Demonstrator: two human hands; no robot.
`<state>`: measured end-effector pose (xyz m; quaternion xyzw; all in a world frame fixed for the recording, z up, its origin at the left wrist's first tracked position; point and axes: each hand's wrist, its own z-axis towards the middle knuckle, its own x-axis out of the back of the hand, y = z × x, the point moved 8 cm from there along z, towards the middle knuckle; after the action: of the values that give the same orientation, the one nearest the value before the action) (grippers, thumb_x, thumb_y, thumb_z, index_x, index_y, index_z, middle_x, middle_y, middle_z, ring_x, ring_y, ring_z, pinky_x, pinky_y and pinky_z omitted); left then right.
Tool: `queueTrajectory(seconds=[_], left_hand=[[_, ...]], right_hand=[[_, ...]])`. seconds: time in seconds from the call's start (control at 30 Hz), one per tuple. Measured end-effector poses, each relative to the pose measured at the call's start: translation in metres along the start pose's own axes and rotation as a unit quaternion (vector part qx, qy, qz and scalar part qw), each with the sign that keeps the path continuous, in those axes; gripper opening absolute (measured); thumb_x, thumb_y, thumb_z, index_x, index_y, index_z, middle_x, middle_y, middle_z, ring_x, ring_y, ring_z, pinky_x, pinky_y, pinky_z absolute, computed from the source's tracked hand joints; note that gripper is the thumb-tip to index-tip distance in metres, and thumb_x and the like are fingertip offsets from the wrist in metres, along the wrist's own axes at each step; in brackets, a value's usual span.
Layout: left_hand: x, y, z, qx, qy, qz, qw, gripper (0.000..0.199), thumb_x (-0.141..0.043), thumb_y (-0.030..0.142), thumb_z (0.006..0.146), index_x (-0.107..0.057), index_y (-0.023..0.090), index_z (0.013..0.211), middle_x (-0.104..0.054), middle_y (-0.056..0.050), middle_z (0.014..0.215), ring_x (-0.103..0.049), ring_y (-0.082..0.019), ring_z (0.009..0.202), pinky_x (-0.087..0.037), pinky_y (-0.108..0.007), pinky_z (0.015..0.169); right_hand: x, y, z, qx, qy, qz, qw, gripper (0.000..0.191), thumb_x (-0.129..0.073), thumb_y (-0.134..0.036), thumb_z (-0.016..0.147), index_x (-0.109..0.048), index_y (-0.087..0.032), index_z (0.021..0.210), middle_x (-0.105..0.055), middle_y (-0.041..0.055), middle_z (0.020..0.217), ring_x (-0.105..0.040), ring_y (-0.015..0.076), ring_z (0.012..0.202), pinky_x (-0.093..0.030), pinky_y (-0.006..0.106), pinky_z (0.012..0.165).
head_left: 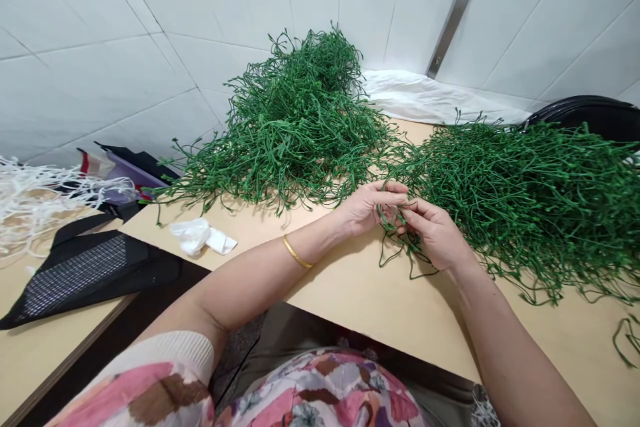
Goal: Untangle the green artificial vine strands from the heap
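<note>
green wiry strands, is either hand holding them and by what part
The right hand pinches the green wiry strands between thumb and fingertips, partway along, with loops hanging below. The left hand touches them too, but whether it grips cannot be told.

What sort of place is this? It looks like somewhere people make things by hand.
Probably a small handicraft workspace, perhaps at home: heaps of green plastic-looking strands cover a light wooden table, a tangle of white cord lies nearby, and a white tiled wall stands behind.
</note>
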<state>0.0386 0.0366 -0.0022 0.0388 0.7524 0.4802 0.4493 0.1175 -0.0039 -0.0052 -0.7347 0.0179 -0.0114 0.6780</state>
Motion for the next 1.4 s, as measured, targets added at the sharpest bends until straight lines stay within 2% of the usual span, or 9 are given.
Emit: queueTrajectory(seconds=[0.23, 0.5, 0.83, 0.9, 1.0, 1.07, 1.17, 1.23, 1.4], left_hand=[[0.007, -0.003, 0.006, -0.012, -0.001, 0.018, 1.0, 0.015, -0.065, 0.009, 0.064, -0.057, 0.012, 0.076, -0.056, 0.001, 0.06, -0.051, -0.005, 0.046, -0.037, -0.017, 0.045], [0.006, -0.003, 0.006, -0.008, 0.012, 0.039, 0.999, 0.023, -0.054, 0.029, 0.077, -0.052, 0.012, 0.062, -0.044, 0.003, 0.05, -0.042, -0.005, 0.04, -0.034, -0.017, 0.039], [-0.009, -0.01, -0.001, 0.101, -0.063, -0.019, 0.993, 0.032, -0.046, 0.033, 0.084, -0.05, 0.013, 0.059, -0.025, 0.008, 0.037, -0.025, -0.003, 0.027, -0.02, -0.014, 0.03], [-0.002, -0.003, 0.003, 0.065, -0.046, -0.025, 0.997, 0.031, -0.049, 0.035, 0.082, -0.052, 0.012, 0.062, -0.032, 0.007, 0.039, -0.031, -0.003, 0.03, -0.024, -0.015, 0.033], [0.01, 0.002, 0.011, 0.02, -0.015, -0.021, 0.999, 0.033, -0.048, 0.04, 0.082, -0.058, 0.01, 0.071, -0.051, 0.0, 0.054, -0.049, -0.007, 0.045, -0.037, -0.018, 0.042], [0.011, -0.001, 0.014, 0.023, -0.018, -0.013, 0.999, 0.034, -0.047, 0.04, 0.082, -0.06, 0.009, 0.079, -0.057, -0.004, 0.067, -0.056, -0.01, 0.056, -0.043, -0.022, 0.05], [0.011, -0.002, 0.014, 0.009, -0.011, 0.012, 1.0, 0.016, -0.056, 0.026, 0.077, -0.059, 0.011, 0.077, -0.058, -0.004, 0.075, -0.057, -0.01, 0.057, -0.044, -0.024, 0.054], [0.009, 0.001, 0.013, -0.011, -0.002, 0.03, 0.999, 0.008, -0.059, 0.018, 0.074, -0.056, 0.011, 0.071, -0.057, -0.002, 0.072, -0.056, -0.009, 0.057, -0.045, -0.023, 0.056], [0.005, 0.001, 0.009, -0.009, -0.012, 0.017, 1.0, 0.009, -0.057, 0.019, 0.075, -0.057, 0.011, 0.07, -0.056, -0.001, 0.068, -0.057, -0.009, 0.058, -0.045, -0.025, 0.06]], right_hand=[[-0.004, -0.009, -0.004, 0.05, -0.003, -0.107, 0.993, 0.019, -0.051, -0.036, 0.079, -0.055, -0.018, 0.077, -0.042, -0.0061, 0.05, -0.032, 0.0072, 0.045, -0.026, 0.021, 0.045], [-0.011, -0.029, -0.013, 0.149, -0.024, -0.375, 0.915, 0.022, -0.042, -0.027, 0.086, -0.062, -0.02, 0.087, -0.062, 0.0003, 0.071, -0.051, 0.0127, 0.062, -0.035, 0.024, 0.06], [-0.033, -0.047, -0.033, 0.186, -0.206, -0.194, 0.941, 0.026, -0.048, -0.034, 0.084, -0.059, -0.017, 0.068, -0.052, -0.0009, 0.062, -0.043, 0.0086, 0.056, -0.034, 0.022, 0.054], [-0.018, -0.053, -0.033, 0.194, -0.148, -0.171, 0.955, 0.027, -0.046, -0.037, 0.085, -0.059, -0.018, 0.072, -0.047, -0.0021, 0.058, -0.037, 0.0076, 0.05, -0.031, 0.022, 0.049], [0.031, -0.069, -0.03, 0.214, 0.08, -0.243, 0.943, 0.028, -0.042, -0.04, 0.087, -0.06, -0.019, 0.082, -0.038, -0.0033, 0.053, -0.037, 0.0097, 0.049, -0.032, 0.024, 0.05], [0.061, -0.086, -0.036, 0.232, 0.246, -0.391, 0.856, 0.026, -0.048, -0.04, 0.083, -0.062, -0.019, 0.092, -0.049, 0.0016, 0.063, -0.047, 0.0161, 0.064, -0.038, 0.031, 0.061], [0.073, -0.109, -0.05, 0.25, 0.385, -0.541, 0.705, 0.039, -0.057, -0.037, 0.076, -0.059, -0.015, 0.108, -0.055, 0.0168, 0.103, -0.047, 0.0338, 0.099, -0.036, 0.049, 0.079], [0.061, -0.115, -0.057, 0.286, 0.385, -0.545, 0.688, 0.036, -0.052, -0.032, 0.08, -0.058, -0.014, 0.111, -0.053, 0.0186, 0.112, -0.046, 0.0337, 0.106, -0.036, 0.049, 0.085], [0.0, -0.099, -0.054, 0.349, 0.195, -0.466, 0.79, 0.018, -0.046, -0.024, 0.084, -0.062, -0.018, 0.09, -0.064, 0.0073, 0.087, -0.057, 0.0191, 0.083, -0.044, 0.033, 0.077]])
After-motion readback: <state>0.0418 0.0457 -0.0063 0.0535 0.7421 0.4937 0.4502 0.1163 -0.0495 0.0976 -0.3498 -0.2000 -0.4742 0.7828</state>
